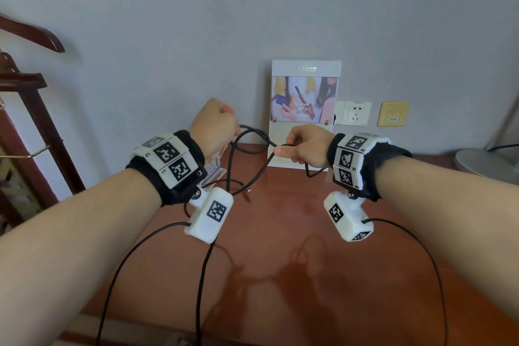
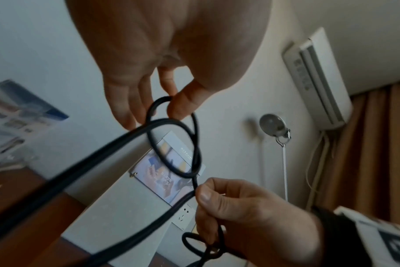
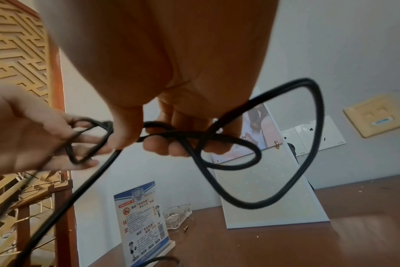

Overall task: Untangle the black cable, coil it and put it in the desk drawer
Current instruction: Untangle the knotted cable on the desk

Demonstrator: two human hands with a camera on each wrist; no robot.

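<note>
Both hands hold the black cable (image 1: 254, 132) in the air above the brown desk (image 1: 309, 233), near the back wall. My left hand (image 1: 233, 132) pinches a small loop of it between thumb and fingers (image 2: 135, 112). My right hand (image 1: 283, 146) grips the cable about a hand's width to the right, with thumb and curled fingers (image 3: 171, 146) closed round crossing strands. Between the hands the cable (image 2: 197, 153) forms a knot-like loop. A larger loop (image 3: 247, 206) hangs past the right hand, and long strands drop toward the desk on the left. No drawer shows in any view.
A white display board (image 1: 306, 93) leans on the wall behind the hands, with wall sockets (image 1: 356, 112) beside it. A blue notice card (image 3: 142, 225) and a glass ashtray (image 3: 177, 216) stand at back left. A wooden rack (image 1: 33, 110) is at left, a lamp base (image 1: 483, 163) at right.
</note>
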